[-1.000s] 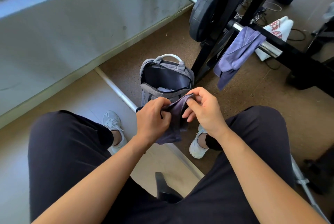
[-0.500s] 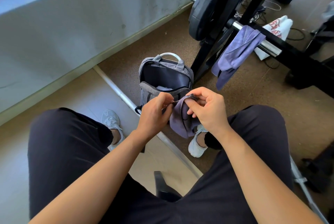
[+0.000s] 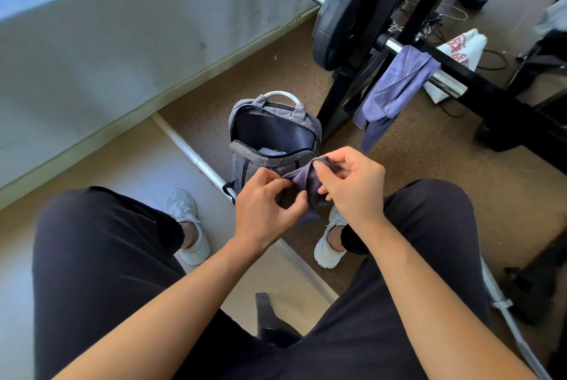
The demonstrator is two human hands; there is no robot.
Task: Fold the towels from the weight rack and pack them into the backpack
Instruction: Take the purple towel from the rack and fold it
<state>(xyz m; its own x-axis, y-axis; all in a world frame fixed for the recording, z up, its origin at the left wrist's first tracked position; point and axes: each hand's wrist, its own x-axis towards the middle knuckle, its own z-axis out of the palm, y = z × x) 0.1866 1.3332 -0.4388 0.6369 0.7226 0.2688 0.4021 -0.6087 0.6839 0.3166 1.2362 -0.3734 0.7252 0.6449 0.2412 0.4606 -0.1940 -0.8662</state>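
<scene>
Gym floor (image 3: 429, 171) | left hand (image 3: 264, 210), right hand (image 3: 352, 192) half-hide pinched towel (image 3: 303, 179)

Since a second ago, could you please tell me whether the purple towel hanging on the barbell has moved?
No. The purple towel still hangs over the barbell, in the same spot beside the weight plate.

Black trousers (image 3: 101, 257), white, perhaps mesh, trainers (image 3: 184, 210).

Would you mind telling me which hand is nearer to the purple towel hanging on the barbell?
Right. The right hand is just below the hanging towel in the view. The left hand lies farther off, on the right hand's far side. Both pinch the small towel.
</scene>
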